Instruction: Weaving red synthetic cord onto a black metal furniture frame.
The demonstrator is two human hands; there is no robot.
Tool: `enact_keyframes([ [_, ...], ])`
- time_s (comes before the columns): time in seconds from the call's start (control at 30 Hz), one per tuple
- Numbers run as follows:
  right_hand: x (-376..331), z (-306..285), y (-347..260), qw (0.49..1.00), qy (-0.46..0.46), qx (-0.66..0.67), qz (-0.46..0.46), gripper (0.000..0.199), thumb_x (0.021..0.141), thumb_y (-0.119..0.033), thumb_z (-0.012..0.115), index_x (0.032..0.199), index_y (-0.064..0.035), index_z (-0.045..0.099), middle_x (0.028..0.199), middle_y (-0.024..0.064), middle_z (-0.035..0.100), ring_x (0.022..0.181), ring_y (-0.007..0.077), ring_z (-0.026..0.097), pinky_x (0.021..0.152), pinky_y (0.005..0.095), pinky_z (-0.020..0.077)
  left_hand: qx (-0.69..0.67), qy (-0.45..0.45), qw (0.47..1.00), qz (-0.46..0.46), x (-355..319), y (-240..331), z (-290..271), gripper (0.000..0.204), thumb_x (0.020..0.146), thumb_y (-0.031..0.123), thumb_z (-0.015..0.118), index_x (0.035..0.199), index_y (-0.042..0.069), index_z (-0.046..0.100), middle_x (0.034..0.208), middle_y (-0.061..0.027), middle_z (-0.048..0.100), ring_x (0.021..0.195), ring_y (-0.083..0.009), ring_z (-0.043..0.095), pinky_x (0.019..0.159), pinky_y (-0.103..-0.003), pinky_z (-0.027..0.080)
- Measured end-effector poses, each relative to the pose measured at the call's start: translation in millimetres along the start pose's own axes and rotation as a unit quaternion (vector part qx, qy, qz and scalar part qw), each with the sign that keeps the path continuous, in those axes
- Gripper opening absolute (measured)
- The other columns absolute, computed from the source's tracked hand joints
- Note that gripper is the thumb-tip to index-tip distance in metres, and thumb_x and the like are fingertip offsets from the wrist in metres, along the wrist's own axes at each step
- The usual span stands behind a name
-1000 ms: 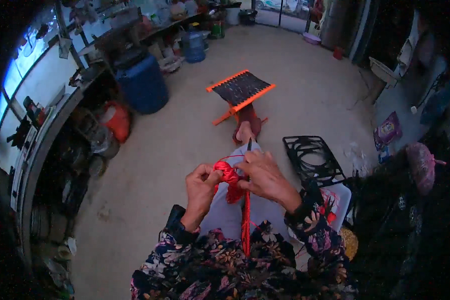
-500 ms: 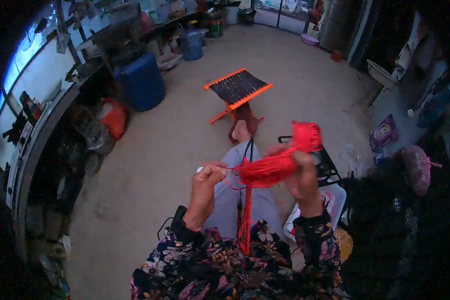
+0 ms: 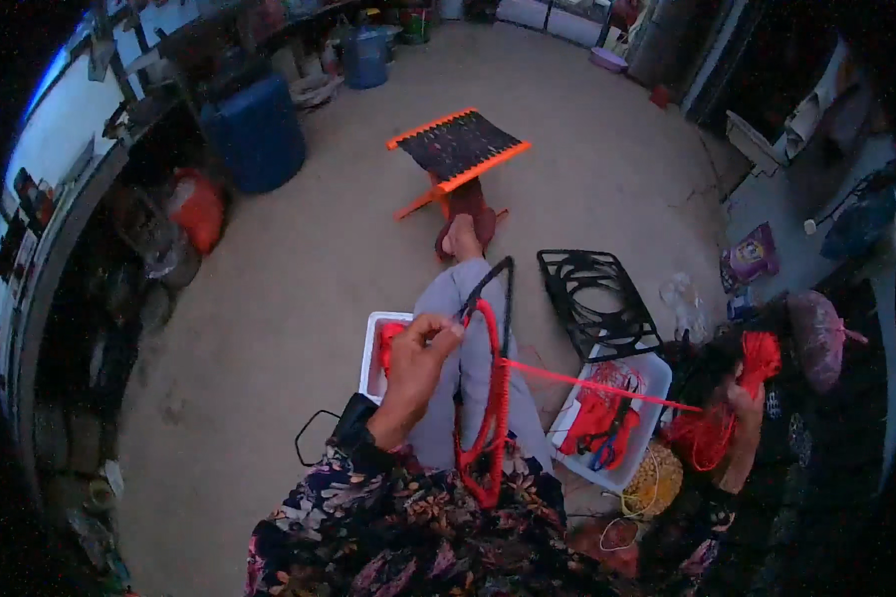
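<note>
Single head-worn fisheye, looking steeply down, close

A bare, pale concrete floor fills most of the scene, dim under a cool bluish light. Along the left runs a cluttered workbench under a bright window strip. Beneath it stand a large blue barrel and an orange container. Farther off sits a smaller blue jug. In the middle of the floor stands a small orange-framed stool with a dark woven top. To the right lies a flat black metal frame, and the far right falls into shadow.
</note>
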State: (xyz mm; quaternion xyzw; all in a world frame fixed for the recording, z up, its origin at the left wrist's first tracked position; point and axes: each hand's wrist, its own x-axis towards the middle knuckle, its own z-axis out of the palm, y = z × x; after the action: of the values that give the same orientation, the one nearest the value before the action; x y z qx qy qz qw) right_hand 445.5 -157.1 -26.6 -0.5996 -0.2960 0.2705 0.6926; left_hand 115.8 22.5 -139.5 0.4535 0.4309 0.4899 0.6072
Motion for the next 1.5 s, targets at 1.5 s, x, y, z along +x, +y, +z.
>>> enact_keyframes([
  [1.5, -32.6, 152.3, 57.1, 0.967, -0.185, -0.116, 0.132, 0.034, 0.08, -0.01, 0.068, 0.112, -0.0022, 0.058, 0.076, 0.0032, 0.064, 0.064, 0.0112, 0.061, 0.061, 0.0266, 0.0496, -0.484, -0.161, 0.81, -0.289, -30.0, -35.8, 17.1, 0.02, 0.094, 0.022, 0.051, 0.101, 0.004, 0.055, 0.08, -0.0087, 0.062, 0.07, -0.021, 0.062, 0.063, -0.035, 0.051],
])
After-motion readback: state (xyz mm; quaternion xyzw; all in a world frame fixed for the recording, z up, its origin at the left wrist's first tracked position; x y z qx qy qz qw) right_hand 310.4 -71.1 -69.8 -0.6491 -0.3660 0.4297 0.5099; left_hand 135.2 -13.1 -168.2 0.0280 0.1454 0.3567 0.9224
